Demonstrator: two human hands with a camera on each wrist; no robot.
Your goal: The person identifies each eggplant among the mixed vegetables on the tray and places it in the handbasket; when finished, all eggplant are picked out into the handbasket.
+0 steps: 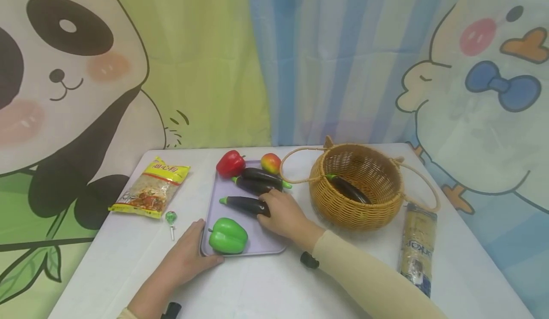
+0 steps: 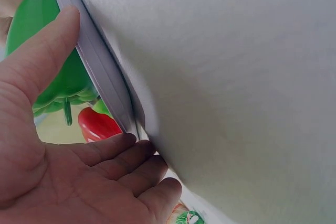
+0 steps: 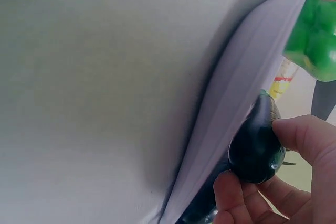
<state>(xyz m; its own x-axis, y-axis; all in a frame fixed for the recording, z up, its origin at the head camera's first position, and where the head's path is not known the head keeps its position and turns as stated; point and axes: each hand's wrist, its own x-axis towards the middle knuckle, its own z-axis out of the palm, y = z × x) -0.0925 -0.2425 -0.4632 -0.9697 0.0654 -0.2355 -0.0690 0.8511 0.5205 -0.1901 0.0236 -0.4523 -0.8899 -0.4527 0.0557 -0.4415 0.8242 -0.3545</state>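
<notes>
My right hand (image 1: 288, 218) grips the blunt end of an eggplant (image 1: 243, 205) over the lilac tray (image 1: 267, 246). In the right wrist view the thumb and fingers lie on opposite sides of that eggplant (image 3: 256, 142). My left hand (image 1: 185, 258) rests at the tray's near left corner, fingers extended along its outer side and thumb by the near rim. A green bell pepper (image 1: 228, 236) sits near that thumb. Farther back on the tray lie two more eggplants (image 1: 258, 176), a red bell pepper (image 1: 231, 163) and a red-yellow fruit (image 1: 271, 163).
Right of the tray stands a wicker basket (image 1: 356, 214) with one eggplant (image 1: 348, 189) inside and its handles spread outward. A bag of noodles or pasta (image 1: 418, 247) lies right of it. At left are a yellow food packet (image 1: 152, 187) and a green lollipop (image 1: 171, 218).
</notes>
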